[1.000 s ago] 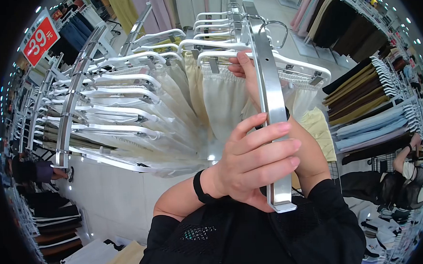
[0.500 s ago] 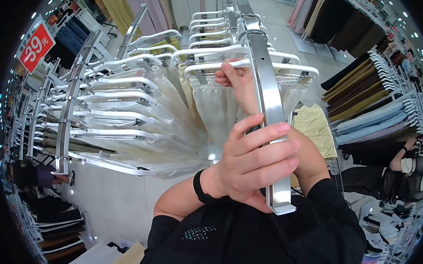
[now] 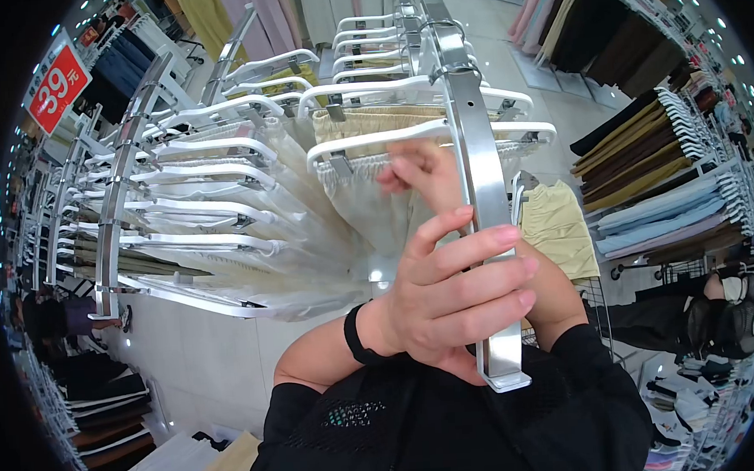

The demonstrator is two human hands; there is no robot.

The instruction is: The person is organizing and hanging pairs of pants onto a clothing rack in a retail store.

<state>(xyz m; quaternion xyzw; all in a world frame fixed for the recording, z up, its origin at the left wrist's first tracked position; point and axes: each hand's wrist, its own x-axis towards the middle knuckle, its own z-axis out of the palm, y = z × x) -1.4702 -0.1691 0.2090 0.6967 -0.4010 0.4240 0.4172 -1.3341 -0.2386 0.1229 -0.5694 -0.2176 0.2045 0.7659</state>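
My left hand [image 3: 449, 304], with a black band at the wrist, wraps round the metal rail [image 3: 477, 153] of a display rack near its upturned end. Behind the rail, my right hand [image 3: 425, 175] is blurred by motion. Its fingers are loosely bent and apart, just below a white hanger [image 3: 381, 141]. Clips on this hanger hold a pale garment with a gathered elastic waistband [image 3: 361, 170], and my right fingertips are close in front of it. Directly behind hangs a beige garment [image 3: 388, 117] on another white hanger.
White hangers with sheer pale garments [image 3: 256, 203] fill a second rail [image 3: 118, 176] on the left. Pale yellow shorts [image 3: 554, 226] hang to the right, above a wire cart. Racks of folded-over trousers [image 3: 632, 145] stand farther right. A red price sign [image 3: 58, 86] is at upper left.
My right hand has come off the hanger and dropped slightly. The front hanger has swung nearer and left, exposing the beige waistband behind it. My left hand stays on the rail.
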